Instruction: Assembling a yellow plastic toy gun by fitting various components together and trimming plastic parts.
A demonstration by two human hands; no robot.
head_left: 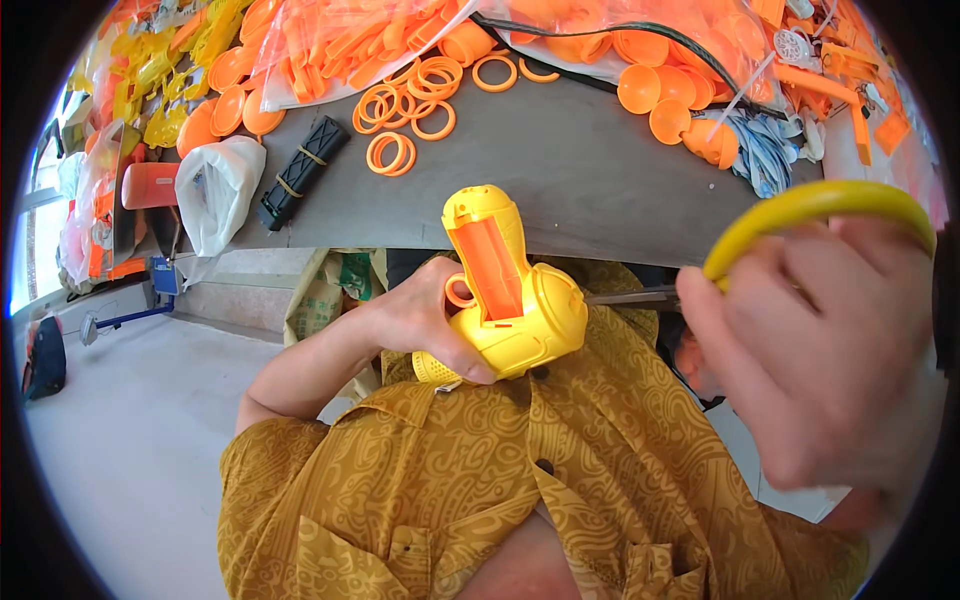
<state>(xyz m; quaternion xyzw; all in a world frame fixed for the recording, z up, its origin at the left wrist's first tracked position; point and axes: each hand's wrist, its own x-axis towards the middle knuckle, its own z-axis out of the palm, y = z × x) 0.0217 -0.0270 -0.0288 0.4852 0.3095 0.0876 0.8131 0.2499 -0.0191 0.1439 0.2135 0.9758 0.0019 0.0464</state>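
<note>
My left hand (430, 315) is closed around a yellow plastic toy body (530, 335), shaped like a hair dryer or a bubble gun. Its handle points up and away from me, with a long orange recess (490, 268) showing. A small orange ring-shaped part (459, 291) sits beside my left fingers; whether it belongs to the toy I cannot tell. At the right, my right hand (830, 340) grips scissors by their yellow loop handle (820, 202). Their metal blades (635, 297) reach left to the toy's rounded end; I cannot tell whether they touch it.
Beyond the toy runs a grey table (600, 180). On it are several orange rings (390, 153), a black battery-like block with rubber bands (303, 172), a white plastic bag (220, 190), orange round cups (668, 118) and bagged orange parts (360, 50). Blue-white strips (768, 150) lie at right.
</note>
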